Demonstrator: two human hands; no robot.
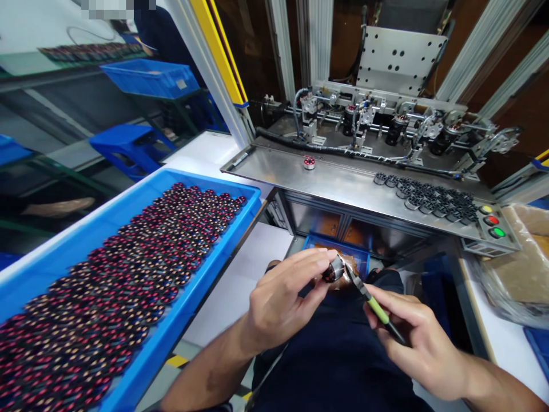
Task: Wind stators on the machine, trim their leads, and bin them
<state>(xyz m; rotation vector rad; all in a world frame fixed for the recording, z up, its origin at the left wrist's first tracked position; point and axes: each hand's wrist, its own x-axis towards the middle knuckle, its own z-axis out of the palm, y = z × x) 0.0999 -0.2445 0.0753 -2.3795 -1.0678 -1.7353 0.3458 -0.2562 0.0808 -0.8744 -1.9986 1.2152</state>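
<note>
In front of my lap, my left hand point(281, 294) pinches a small round motor stator point(335, 270) with a dark and silvery rim between thumb and fingers. My right hand point(420, 337) is closed around the green and black handles of a pair of pliers point(378, 311). The jaws reach up to the right side of the stator; whether they touch it I cannot tell. Left of my hands, a long blue tray point(244, 223) holds a dense layer of small motor parts with red and copper-coloured windings.
A machine with several clamping stations point(364, 117) stands ahead. On its metal ledge point(274, 166) are one red-wound part point(309, 163) and rows of black parts point(429, 197). A button box point(493, 229) and a plastic-lined carton point(514, 274) are at right. Another person's hand point(60, 207) shows far left.
</note>
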